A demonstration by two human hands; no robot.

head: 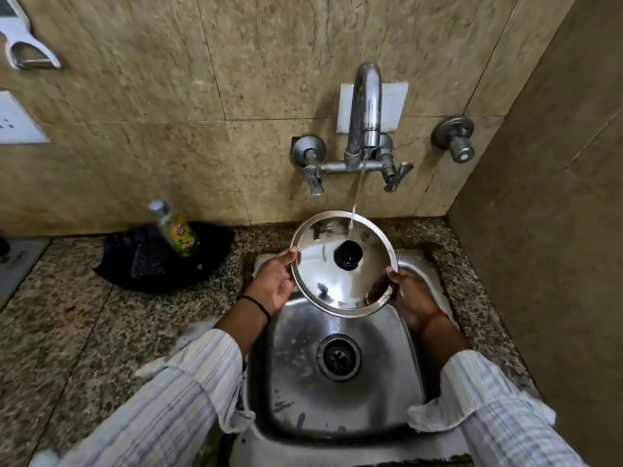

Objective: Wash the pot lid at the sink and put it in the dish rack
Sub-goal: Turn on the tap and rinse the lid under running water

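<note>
Above the sink [409,365], between both hands: pot lid [340,281], knob side up, tilted toward the camera. Held at its left rim by the left hand [274,283], fingers curled around the edge. Held at its lower right rim by the right hand [409,296], fingers clamped on the edge. Struck near its upper rim by a thin stream of water from the tap [365,109]. Left of the sink, on the counter [84,315]: bottle [175,229] on a dark cloth [145,261].

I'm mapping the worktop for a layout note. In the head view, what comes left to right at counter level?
Black cloth → green-labelled dish soap bottle → left hand → round steel pot lid with black knob → right hand.
</note>
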